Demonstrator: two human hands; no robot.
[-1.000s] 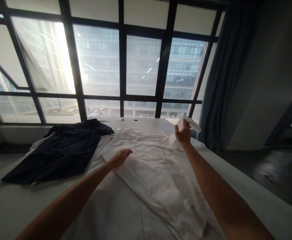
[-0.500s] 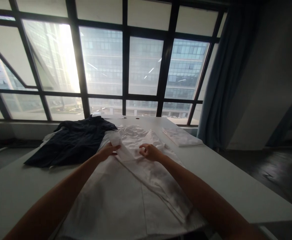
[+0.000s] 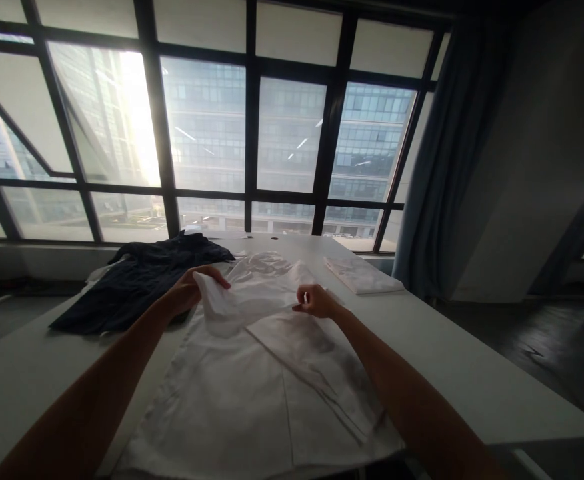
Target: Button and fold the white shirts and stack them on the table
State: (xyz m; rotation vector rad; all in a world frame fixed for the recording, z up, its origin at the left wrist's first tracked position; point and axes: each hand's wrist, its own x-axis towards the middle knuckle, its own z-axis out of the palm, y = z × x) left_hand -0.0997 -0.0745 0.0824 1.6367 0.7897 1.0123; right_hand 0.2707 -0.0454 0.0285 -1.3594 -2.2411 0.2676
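A white shirt (image 3: 222, 393) lies spread over the near part of the table, its hem by the front edge. My left hand (image 3: 195, 287) grips a lifted flap of the white cloth at the shirt's left side, thumb on top. On the right, my right hand (image 3: 316, 301) pinches the cloth between thumb and curled fingers. Fabric stretches between the two hands. A folded sleeve (image 3: 312, 373) lies slantwise across the shirt's right half. The far part of the shirt, towards the window, is wrinkled.
A dark navy garment (image 3: 137, 287) lies in a heap left of the shirt. A folded white garment (image 3: 362, 275) rests at the right on the white table (image 3: 452, 373). Windows stand behind the table, with a blue curtain (image 3: 432, 173) at the right.
My left hand has moved left and slightly up, pulling the cloth flap with it. My right hand has shifted a little right and closed on the cloth.
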